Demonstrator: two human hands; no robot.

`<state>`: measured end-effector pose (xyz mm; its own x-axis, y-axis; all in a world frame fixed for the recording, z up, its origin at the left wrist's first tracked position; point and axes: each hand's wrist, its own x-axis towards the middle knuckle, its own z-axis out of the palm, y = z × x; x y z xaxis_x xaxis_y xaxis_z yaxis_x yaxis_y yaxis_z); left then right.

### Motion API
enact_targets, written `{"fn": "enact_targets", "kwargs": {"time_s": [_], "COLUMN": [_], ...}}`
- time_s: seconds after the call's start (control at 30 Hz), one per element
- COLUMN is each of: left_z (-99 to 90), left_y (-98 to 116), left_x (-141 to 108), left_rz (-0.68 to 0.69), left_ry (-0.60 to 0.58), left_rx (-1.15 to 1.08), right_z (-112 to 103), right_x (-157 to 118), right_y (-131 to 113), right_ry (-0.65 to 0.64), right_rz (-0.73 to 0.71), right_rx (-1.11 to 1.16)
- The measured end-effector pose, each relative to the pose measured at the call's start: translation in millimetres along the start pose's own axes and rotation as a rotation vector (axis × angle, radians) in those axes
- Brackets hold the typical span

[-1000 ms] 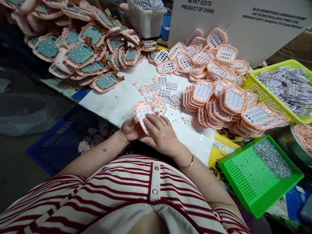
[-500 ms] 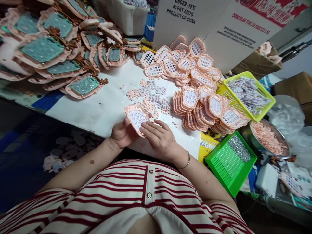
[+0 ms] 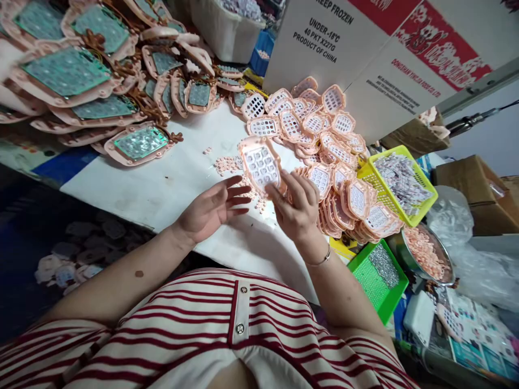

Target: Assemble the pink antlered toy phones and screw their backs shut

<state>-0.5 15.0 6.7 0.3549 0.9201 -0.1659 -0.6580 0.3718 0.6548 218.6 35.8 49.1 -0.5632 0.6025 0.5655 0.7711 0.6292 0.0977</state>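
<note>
The pink panel [image 3: 260,163] is in the air above the worktop [image 3: 121,183], and the fingers of the right hand [image 3: 298,202] are closed on its lower right edge only; the fingers of the left hand [image 3: 208,208] are spread, near to it, and hold nothing. Because the grip is at one edge, I think the panel could tilt or slip. A low movement could also sweep the small pink pieces [image 3: 227,165] below, and a push against the leaning stacks [image 3: 344,202] could make them slide. At the right, the yellow basket [image 3: 366,175] carries thin pale strips [image 3: 401,175], the green basket [image 3: 365,276] holds silvery metal bits [image 3: 383,265] toward one end, and the metal bowl [image 3: 400,254] is heaped with pink parts [image 3: 425,251]. Farther back, a white tub [image 3: 227,32] contains pale pieces [image 3: 243,8], too unclear to identify.
</note>
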Motion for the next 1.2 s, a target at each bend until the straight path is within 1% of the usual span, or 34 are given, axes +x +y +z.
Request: {"fn": "enact_targets", "kwargs": {"time_s": [0.07,0.13,0.2,0.3,0.37,0.4,0.47,0.5,0.57,0.63,0.7,0.73,0.8,0.87,0.97,1.07,1.13,1.2], "left_z": [7.0,13.9,17.2,13.4,9.0,7.8,9.5,12.5,22.1,33.8,43.3,46.0,46.6,41.8,31.2,23.2,19.6,16.5], "left_y": [-1,-3,-7,-12,-13,-13,-13,-12,-13,-16,-21,-23,-27,-27,-20,-11,-6,-2], "left_x": [5,7,5,1,4,10,29,42,73,104,127,135,143,143,136,127,122,117], "left_rz": [0.033,0.052,0.070,0.110,0.169,0.211,0.308,0.345,0.399,0.393,0.352,0.328,0.303,0.321,0.356,0.359,0.357,0.349], "left_ry": [-0.065,-0.068,0.014,0.156,0.179,0.168,0.105,0.052,-0.083,-0.214,-0.298,-0.340,-0.397,-0.386,-0.291,-0.248,-0.226,-0.217], "left_rx": [-0.074,-0.053,-0.005,0.106,0.291,0.436,0.800,0.995,1.301,1.506,1.659,1.710,1.761,1.775,1.845,1.943,1.972,1.987], "right_z": [-1,-6,-13,-28,-36,-39,-43,-44,-44,-44,-45,-45,-45,-44,-41,-35,-31,-28], "right_x": [-19,-34,-48,-73,-90,-98,-110,-114,-118,-120,-121,-122,-123,-123,-117,-105,-98,-94], "right_y": [-20,-33,-40,-40,-38,-37,-37,-37,-38,-38,-36,-35,-33,-31,-29,-28,-28,-30], "right_ry": [0.075,0.096,0.048,-0.069,-0.108,-0.113,-0.106,-0.099,-0.080,-0.072,-0.077,-0.085,-0.102,-0.117,-0.123,-0.124,-0.158,-0.221], "right_rz": [-0.006,-0.039,-0.050,-0.002,0.027,0.033,0.042,0.046,0.053,0.062,0.073,0.075,0.071,0.061,0.042,0.002,-0.005,0.018], "right_rx": [-0.009,-0.013,-0.006,-0.020,-0.056,-0.070,-0.080,-0.077,-0.061,-0.044,-0.033,-0.033,-0.044,-0.062,-0.073,-0.062,-0.075,-0.122]}}
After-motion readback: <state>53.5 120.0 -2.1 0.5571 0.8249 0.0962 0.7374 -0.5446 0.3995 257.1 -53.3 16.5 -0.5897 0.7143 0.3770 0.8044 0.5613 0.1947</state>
